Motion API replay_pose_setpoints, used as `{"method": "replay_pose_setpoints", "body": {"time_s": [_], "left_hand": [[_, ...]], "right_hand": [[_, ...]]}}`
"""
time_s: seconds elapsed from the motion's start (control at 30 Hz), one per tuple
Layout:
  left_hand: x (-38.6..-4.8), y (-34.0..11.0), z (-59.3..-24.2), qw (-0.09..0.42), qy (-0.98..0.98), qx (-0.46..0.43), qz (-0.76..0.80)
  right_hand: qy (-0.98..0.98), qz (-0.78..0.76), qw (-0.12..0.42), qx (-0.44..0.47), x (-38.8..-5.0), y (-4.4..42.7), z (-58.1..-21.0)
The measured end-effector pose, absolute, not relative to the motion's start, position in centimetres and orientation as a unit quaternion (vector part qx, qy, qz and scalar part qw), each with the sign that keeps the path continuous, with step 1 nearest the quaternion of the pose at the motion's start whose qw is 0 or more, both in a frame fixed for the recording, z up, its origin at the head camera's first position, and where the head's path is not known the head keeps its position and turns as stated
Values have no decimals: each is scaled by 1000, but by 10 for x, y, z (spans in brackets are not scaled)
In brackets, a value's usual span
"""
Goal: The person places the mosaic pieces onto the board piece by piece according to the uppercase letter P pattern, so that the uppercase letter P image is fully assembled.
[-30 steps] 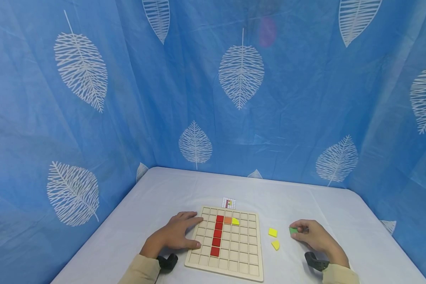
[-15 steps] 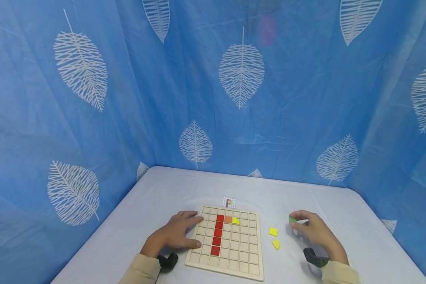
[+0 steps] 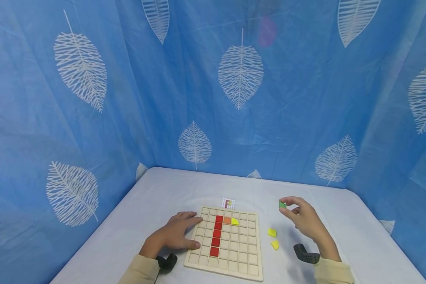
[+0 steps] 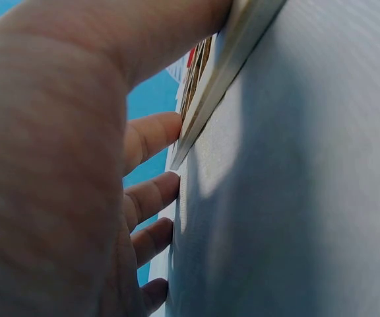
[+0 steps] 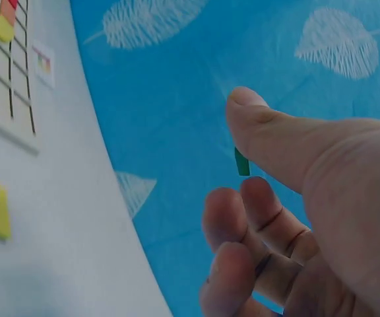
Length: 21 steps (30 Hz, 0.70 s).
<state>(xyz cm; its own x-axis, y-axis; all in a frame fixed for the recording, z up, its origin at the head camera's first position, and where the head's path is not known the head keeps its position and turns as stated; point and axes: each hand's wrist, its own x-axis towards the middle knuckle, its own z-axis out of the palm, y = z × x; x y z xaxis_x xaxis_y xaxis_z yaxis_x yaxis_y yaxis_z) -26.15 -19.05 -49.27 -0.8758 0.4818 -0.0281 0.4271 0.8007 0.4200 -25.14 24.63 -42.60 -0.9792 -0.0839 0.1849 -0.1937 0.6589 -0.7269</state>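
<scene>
My right hand [image 3: 305, 221] is raised above the table, right of the board, pinching a small green tile [image 3: 282, 204] between thumb and fingers. In the right wrist view the thumb hides most of that green tile [image 5: 242, 162]. On the left, my left hand [image 3: 174, 232] rests with spread fingers, its thumb and index finger touching the left edge of a wooden grid board [image 3: 243, 267]. Several red tiles [image 3: 216, 233] form a column in the board. Beside the topmost sit an orange tile [image 3: 227, 220] and a yellow tile [image 3: 235, 221] with a cut corner.
Two loose yellow tiles lie right of the board: a squarish one [image 3: 272, 232] and one with a rounded edge [image 3: 275, 245]. A small printed grid card [image 3: 228, 203] lies behind the board. Blue leaf-patterned curtains [image 3: 241, 138] surround the white table [image 3: 184, 185].
My right hand has lifted the green tile off the table and carried it up, away from me and slightly left. The left hand and the board stay in place.
</scene>
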Motion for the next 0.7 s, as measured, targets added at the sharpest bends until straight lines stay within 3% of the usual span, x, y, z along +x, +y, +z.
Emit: {"method": "replay_pose_setpoints", "body": {"time_s": [0.7], "left_hand": [[-258, -190, -487, 78, 944, 238, 216]], "right_hand": [[-858, 497, 113, 66, -247, 162, -433]]}}
